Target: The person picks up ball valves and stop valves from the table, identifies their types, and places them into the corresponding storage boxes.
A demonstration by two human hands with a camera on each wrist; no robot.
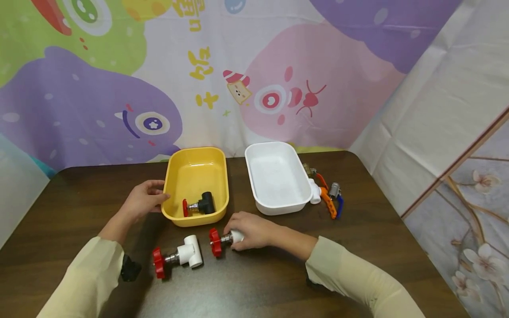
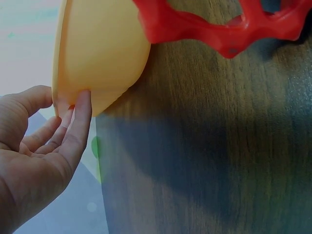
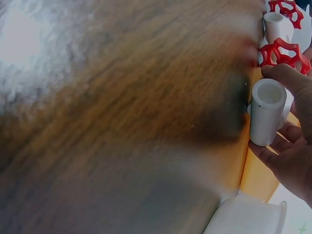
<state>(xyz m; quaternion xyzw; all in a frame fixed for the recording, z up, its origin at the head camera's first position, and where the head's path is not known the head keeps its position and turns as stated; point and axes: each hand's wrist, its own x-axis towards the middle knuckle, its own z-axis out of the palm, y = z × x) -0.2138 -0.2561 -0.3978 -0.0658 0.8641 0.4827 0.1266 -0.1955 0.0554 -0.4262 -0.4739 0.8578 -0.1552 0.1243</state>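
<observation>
My left hand [image 1: 145, 198] pinches the left wall of a yellow plastic bin [image 1: 199, 176], its thumb at the rim and its fingers against the outside. Inside that bin lies a black tee-shaped valve [image 1: 206, 203] with a small red handwheel. In front of the bin, my right hand [image 1: 254, 229] grips a white valve [image 3: 265, 117] by its pipe body; its red handwheel [image 1: 215, 242] points left. The hand covers much of the body. A second white valve [image 1: 187, 254] with a red handwheel lies on the table to the left.
A white bin [image 1: 276, 176] stands right of the yellow one. Against its right side lie a white fitting [image 1: 315, 192], an orange-handled valve [image 1: 329, 204], a blue-handled metal valve [image 1: 335, 191] and a red-handled piece. A patterned cloth [image 1: 199, 110] hangs behind the brown table [image 1: 278, 282].
</observation>
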